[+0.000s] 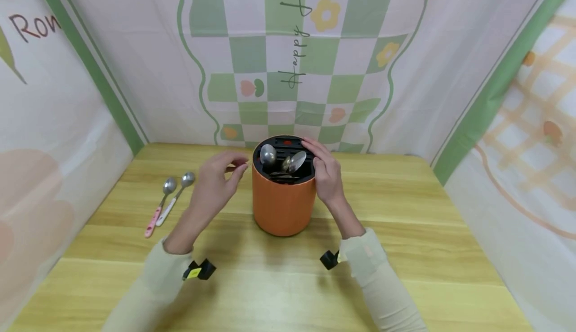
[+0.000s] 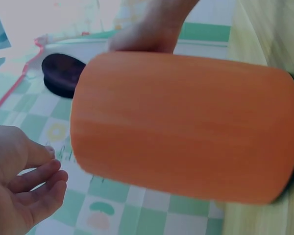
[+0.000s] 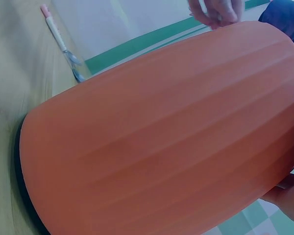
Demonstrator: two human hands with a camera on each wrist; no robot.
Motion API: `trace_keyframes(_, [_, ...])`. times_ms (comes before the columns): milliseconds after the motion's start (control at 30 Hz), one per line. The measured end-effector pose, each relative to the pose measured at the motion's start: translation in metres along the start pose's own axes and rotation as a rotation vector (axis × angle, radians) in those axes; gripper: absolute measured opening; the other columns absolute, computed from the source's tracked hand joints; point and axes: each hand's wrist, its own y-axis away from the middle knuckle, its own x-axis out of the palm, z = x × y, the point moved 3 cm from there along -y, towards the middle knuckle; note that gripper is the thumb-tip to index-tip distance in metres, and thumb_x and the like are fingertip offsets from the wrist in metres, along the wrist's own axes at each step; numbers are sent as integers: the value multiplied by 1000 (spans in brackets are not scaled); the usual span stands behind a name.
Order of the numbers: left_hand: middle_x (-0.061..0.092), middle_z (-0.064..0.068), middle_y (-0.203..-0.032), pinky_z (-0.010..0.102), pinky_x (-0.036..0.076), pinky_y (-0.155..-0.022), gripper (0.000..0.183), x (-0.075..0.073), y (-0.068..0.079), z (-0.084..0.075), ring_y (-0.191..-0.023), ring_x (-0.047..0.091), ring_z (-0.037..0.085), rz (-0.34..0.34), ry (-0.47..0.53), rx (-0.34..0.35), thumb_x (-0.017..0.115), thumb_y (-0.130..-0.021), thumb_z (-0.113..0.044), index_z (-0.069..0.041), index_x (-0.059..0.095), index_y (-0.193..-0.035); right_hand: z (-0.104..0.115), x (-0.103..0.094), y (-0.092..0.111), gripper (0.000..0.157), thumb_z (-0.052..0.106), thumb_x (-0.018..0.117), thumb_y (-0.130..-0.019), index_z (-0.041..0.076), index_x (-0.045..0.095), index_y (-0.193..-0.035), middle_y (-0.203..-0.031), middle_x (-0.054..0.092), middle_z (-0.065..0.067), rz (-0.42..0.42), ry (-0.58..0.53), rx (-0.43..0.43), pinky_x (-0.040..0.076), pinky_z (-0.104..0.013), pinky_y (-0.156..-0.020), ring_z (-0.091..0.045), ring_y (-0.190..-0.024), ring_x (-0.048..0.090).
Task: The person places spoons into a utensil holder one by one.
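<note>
An orange ribbed utensil holder [image 1: 283, 202] stands upright on the table, its black slotted insert [image 1: 288, 142] on top. Several metal utensils stick out of it, among them a rounded spoon [image 1: 268, 155] at the left and a spoon-like head [image 1: 298, 162] at the right. My right hand [image 1: 329, 174] rests on the holder's right rim and side, fingers extended along the rim. My left hand [image 1: 218, 177] hovers just left of the rim, fingers loosely bent with nothing between them. Two spoons lie farther left, one pink-handled [image 1: 154, 222], one white-handled [image 1: 166, 212].
The wooden table [image 1: 405, 252] ends at a cloth backdrop [image 1: 252, 52] with green checks behind the holder. More printed cloth hangs at both sides. A dark rounded shape [image 2: 61, 76] shows beyond the holder's top in the left wrist view; I cannot tell what it is.
</note>
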Motion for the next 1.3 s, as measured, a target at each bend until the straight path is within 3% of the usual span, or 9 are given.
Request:
trace_keyframes(267, [72, 15, -104, 40, 62, -79, 14, -17, 16, 21, -94, 70, 27, 8, -67, -99, 67, -93, -4, 1, 71, -105, 0, 0, 1, 50, 6, 32, -95, 6, 64, -133, -144, 58, -9, -1, 5, 3, 39, -49, -114, -23, -140, 47])
trace_keyframes(1033, [71, 25, -98, 48, 61, -73, 16, -57, 66, 89, -89, 69, 38, 19, -201, -272, 62, -88, 9, 6, 69, -103, 0, -1, 0, 50, 7, 32, -94, 4, 64, -133, -143, 58, -13, -7, 13, -16, 38, -50, -115, -25, -140, 47])
trace_keyframes(1167, [71, 26, -97, 49, 60, -73, 16, -60, 70, 104, -87, 70, 40, 68, -243, -299, 62, -87, 8, 6, 69, -101, -1, -1, 1, 50, 7, 33, -94, 4, 64, -132, -143, 58, -12, -7, 10, -12, 38, -50, -115, -25, -140, 47])
trace_keyframes(1300, [70, 29, -98, 47, 59, -69, 17, -62, 72, 118, -84, 69, 40, 176, -291, -364, 61, -89, 5, 7, 67, -104, -1, 0, 1, 49, 5, 33, -94, 5, 64, -132, -143, 58, -12, -5, 3, -15, 38, -49, -115, -24, -139, 48])
